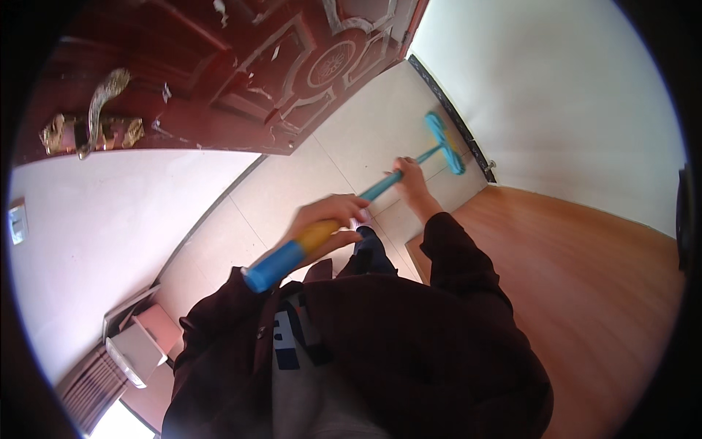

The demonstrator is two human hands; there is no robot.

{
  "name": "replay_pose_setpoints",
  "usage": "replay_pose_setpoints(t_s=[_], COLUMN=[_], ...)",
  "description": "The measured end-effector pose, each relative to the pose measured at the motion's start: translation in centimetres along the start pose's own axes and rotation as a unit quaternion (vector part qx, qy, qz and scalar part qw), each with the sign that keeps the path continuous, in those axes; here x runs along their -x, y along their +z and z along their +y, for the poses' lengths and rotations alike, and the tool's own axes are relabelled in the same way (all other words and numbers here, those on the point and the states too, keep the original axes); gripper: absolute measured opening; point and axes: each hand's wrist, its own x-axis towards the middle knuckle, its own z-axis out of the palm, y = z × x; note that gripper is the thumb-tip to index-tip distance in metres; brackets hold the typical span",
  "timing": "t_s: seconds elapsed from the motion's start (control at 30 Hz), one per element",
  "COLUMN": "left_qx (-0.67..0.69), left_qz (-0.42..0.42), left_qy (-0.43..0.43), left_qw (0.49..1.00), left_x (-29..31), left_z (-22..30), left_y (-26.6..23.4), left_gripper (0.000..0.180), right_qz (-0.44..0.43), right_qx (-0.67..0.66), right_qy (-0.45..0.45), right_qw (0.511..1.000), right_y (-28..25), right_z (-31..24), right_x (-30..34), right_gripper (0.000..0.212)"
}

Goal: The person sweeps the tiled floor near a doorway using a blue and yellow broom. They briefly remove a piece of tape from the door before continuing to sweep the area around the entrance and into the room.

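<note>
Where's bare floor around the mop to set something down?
Two patches of tile floor look bare: one between the door, left baseboard and mop; another between door, right baseboard and mop head. It's crowded where the mop head lies near the right baseboard and doorstop, and around the left hand, right hand and leg.

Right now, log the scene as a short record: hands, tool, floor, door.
Tool: mop with teal pole, blue upper end
Left hand: holds the yellow section
Right hand: farther along, on the teal pole
Mop head: teal, beside the dark baseboard
Floor: pale tiles
Door: dark red, gold-coloured handle
</note>
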Motion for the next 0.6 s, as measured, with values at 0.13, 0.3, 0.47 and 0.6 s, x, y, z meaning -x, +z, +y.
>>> replay_pose_setpoints(t_s=[0.13,0.3,0.47,0.6], left_qx=[0.03,0.032,-0.051,-0.012], left_qz=[-0.001,0.134,0.225,0.278], left_qy=[-0.085,-0.074,0.008,0.071], left_qw=[0.996,0.988,0.973,0.958], left_x=[5.3,13.3,23.3,29.8], left_z=[-4.7,-2.3,1.7,5.6], left_y=[2.5,1.6,0.1,-0.3], left_gripper=[0.016,0.009,0.019,0.022], right_qz=[-0.122,-0.185,-0.233,-0.242], right_qx=[0.068,0.11,0.125,0.067], right_qy=[-0.017,-0.072,-0.104,-0.167], right_qw=[0.99,0.974,0.959,0.953], right_y=[1.0,7.0,15.3,20.5], right_z=[5.2,-0.8,-11.1,-18.5], right_x=[5.3,7.2,11.6,15.2], right_gripper=[0.017,0.014,0.016,0.015])
